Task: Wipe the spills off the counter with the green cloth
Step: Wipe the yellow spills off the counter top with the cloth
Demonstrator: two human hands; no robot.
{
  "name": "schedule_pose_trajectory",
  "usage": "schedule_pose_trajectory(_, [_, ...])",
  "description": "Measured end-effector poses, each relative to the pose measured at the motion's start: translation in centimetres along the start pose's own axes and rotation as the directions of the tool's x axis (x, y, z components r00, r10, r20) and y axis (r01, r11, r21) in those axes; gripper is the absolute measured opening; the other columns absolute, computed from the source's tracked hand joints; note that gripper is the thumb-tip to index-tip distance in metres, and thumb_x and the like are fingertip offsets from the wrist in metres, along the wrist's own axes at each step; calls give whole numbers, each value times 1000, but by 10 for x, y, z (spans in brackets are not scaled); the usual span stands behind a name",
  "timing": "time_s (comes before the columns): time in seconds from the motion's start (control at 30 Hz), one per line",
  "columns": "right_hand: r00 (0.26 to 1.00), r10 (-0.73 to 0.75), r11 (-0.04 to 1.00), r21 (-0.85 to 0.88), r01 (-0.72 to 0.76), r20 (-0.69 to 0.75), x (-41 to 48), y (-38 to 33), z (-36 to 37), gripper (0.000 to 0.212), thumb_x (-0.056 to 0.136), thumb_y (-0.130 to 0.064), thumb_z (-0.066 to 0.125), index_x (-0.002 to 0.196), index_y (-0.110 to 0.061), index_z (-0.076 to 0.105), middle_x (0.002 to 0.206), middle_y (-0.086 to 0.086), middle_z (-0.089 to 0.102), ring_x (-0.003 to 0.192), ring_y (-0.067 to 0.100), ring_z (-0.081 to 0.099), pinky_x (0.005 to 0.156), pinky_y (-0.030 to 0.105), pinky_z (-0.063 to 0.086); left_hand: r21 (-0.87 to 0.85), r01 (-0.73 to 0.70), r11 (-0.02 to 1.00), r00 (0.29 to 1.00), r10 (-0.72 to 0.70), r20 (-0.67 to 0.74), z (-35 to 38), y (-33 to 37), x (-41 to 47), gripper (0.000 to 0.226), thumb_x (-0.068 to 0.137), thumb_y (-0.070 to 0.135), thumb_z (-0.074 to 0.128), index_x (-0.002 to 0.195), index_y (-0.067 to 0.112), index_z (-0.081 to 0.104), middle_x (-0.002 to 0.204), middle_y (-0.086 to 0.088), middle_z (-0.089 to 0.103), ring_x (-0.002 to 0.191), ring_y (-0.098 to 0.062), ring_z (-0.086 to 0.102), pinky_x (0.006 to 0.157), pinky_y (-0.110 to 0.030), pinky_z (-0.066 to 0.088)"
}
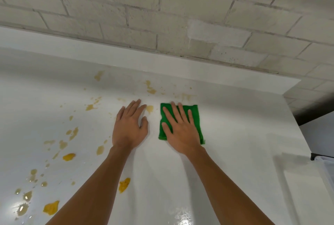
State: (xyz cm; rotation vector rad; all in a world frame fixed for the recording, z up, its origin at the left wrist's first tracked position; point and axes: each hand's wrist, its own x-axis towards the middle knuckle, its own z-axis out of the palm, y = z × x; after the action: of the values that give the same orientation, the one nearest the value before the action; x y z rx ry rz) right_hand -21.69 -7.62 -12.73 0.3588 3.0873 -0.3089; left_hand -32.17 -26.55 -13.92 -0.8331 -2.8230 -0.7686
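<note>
Green cloth: folded to a rough square, lying flat on the white tabletop, right of centre and well short of the back upstand.
Right hand: palm down on the cloth, fingers straight and spread, covering its middle and near edge. Grip slack, with nothing curled round the fabric.
Left hand: palm down on bare tabletop just left of the cloth, apart from it. Fingers straight, thumb drawn slightly inward. Grip slack, holding nothing.
Spills: yellow-orange blobs and paler tan smears, scattered over the left half of the tabletop and along the back. The brightest blobs sit at near left and beside the left forearm.
Nearest smear: pale tan blot between the left fingertips and the cloth's far left corner. Contact with either cannot be confirmed.
Far streaks: faint tan marks just beyond the cloth's far edge.
Surface: glossy, with light glare near the bottom edge.
Background: pale painted brick wall above the upstand.
Forearms: bare, both entering from below.
</note>
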Motion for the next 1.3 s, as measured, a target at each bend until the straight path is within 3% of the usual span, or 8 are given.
schedule_pose_trajectory(0.07, [995, -99, 995, -18, 99, -19, -25, 8, 0, 64, 111, -59, 15, 170, -35, 9, 179, -7, -6, 165, 18, -13, 133, 53, -3, -1, -4, 1000, 1000, 4, -13, 1, 0, -1, 57, 98, 38, 41, 151, 23, 54, 165, 2, 41, 155, -15, 31, 129, -43, 21])
schedule_pose_trajectory(0.13, [997, -71, 997, -32, 70, -30, -42, 25, -2, 63, 111, -60, 17, 170, -37, 11, 179, -9, -4, 165, 15, -13, 134, 50, -1, 3, -8, 1000, 1000, 8, -19, 1, -1, 0, 57, 98, 38, 41, 151, 23, 54, 165, 2, 41, 155, -15, 32, 129, -44, 22])
schedule_pose_trajectory(0.33, [954, 280, 959, -17, -284, -103, -3, 16, -1, 69, 106, -57, 12, 170, -33, 18, 179, 1, 4, 166, 29, 1, 132, 59, 6, 2, 2, 1000, 1000, -2, 1, 0, 1, 0, 59, 98, 39, 38, 153, 23, 52, 167, 3, 38, 157, -14, 28, 130, -43, 19])
schedule_pose_trajectory(0.6, [999, 30, 997, -68, -33, -42, -37, -5, 6, 63, 111, -59, 14, 170, -39, 5, 179, -9, -9, 164, 16, -16, 134, 50, -3, -18, 10, 1000, 1000, -10, 24, -1, 0, 0, 58, 99, 39, 38, 155, 25, 49, 169, 4, 33, 158, -12, 23, 131, -41, 13])
schedule_pose_trajectory(0.83, [936, 337, 940, -18, -340, -107, 8, -11, 7, 69, 106, -57, 11, 171, -33, 14, 180, 3, 3, 166, 31, -1, 132, 59, 5, -26, 17, 1000, 999, -16, 32, -3, 1, 0, 59, 99, 36, 38, 155, 21, 48, 170, 1, 32, 159, -14, 21, 131, -44, 12])
schedule_pose_trajectory(1.07, [998, -48, 997, -69, 45, -36, -17, -11, 7, 63, 111, -60, 14, 170, -39, 10, 179, -9, -3, 165, 17, -10, 134, 50, -2, -58, 55, 997, 998, -55, 8, -2, -4, -2, 59, 96, 32, 39, 152, 17, 52, 168, -4, 34, 160, -18, 21, 131, -50, 7])
schedule_pose_trajectory(1.17, [996, 78, 995, -52, -80, -35, -25, 12, 1, 63, 109, -64, 13, 169, -44, 6, 178, -12, -8, 164, 14, -15, 134, 50, -2, -57, 48, 997, 999, -48, 9, -3, -5, -2, 59, 97, 33, 38, 153, 18, 51, 169, -2, 33, 160, -17, 20, 131, -50, 7])
schedule_pose_trajectory(1.3, [956, 282, 958, -33, -285, -87, 13, -5, 3, 69, 105, -59, 9, 170, -37, 12, 180, -1, 1, 166, 27, -4, 133, 57, 1, -65, 62, 996, 998, -62, 11, -2, -3, 0, 60, 97, 33, 39, 153, 18, 51, 169, -2, 32, 160, -15, 19, 131, -50, 6])
